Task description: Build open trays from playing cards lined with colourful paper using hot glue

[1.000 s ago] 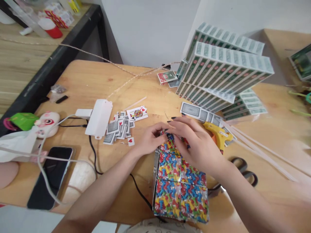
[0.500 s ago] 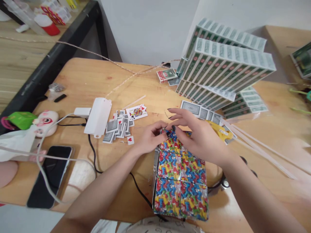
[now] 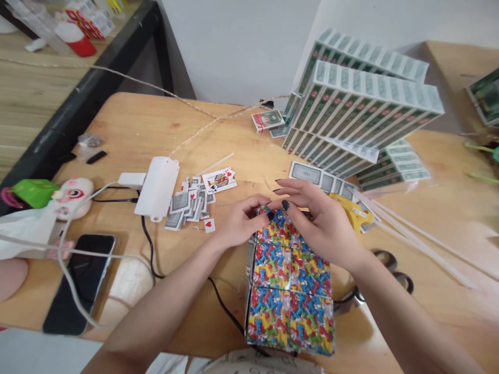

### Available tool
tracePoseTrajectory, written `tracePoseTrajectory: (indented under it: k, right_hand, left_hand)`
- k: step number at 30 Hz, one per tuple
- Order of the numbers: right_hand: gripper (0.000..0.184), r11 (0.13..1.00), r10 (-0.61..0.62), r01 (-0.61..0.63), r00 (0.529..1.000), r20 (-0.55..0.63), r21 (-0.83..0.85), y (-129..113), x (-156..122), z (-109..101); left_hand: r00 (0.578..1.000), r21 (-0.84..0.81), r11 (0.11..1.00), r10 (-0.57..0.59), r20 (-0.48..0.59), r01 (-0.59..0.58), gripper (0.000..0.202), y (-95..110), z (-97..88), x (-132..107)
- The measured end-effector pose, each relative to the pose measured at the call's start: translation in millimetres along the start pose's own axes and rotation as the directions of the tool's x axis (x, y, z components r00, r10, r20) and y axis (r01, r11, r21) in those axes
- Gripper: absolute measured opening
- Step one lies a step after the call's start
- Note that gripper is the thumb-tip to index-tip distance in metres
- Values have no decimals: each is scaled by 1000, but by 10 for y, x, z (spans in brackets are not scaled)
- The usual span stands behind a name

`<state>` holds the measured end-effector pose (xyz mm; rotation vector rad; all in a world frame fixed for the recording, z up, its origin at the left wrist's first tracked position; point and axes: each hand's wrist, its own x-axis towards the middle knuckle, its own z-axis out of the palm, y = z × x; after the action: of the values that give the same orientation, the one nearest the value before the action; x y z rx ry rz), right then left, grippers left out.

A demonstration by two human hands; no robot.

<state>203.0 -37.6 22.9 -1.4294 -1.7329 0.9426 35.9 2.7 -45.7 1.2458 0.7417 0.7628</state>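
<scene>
"Patterned block (image 3: 294,275), where is it?"
"Near edge of the table (image 3: 136,124), around the centre, left of the yellow glue gun (image 3: 352,209) and nearer."
"And the hands?"
"Left hand (image 3: 245,221) is curled round its far left corner, thumb on top. Right hand (image 3: 323,223) is loosely open at the far edge; I can't tell whether it touches."
"Which step?"
"Working that far edge, I'd judge. Next calls for a steady left hold and light right fingertips."
</scene>
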Motion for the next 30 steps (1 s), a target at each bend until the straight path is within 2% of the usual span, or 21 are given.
tracePoseTrajectory:
  k: [4, 9, 12, 17, 26, 30]
  right_hand:
    - [34, 997, -32, 29, 999, -42, -67, -21, -8, 27]
    - [30, 997, -70, 65, 980, -187, -31, -80, 12, -27]
    - [31, 978, -151, 129, 980, -130, -163, -102, 8, -32]
    - [35, 882, -310, 276, 950, -31, -382, -83, -14, 51]
    - [36, 891, -270, 258, 963, 21, -373, -86, -19, 121]
    - [35, 813, -335, 332, 939, 83, -478, -116, 14, 144]
  left_hand:
    - [1000, 29, 1000, 4, -16, -3, 17, -11, -1, -5]
    - [998, 0, 998, 63, 23, -63, 21, -53, -17, -1]
    - [996, 4, 997, 83, 20, -83, 21, -72, -18, 0]
    - [1000, 23, 1000, 3, 2, -4, 20, -45, 5, -2]
    - [1000, 6, 1000, 30, -2, -30, 16, -34, 14, 4]
    - [998, -12, 998, 58, 6, -58, 19, -35, 20, 13]
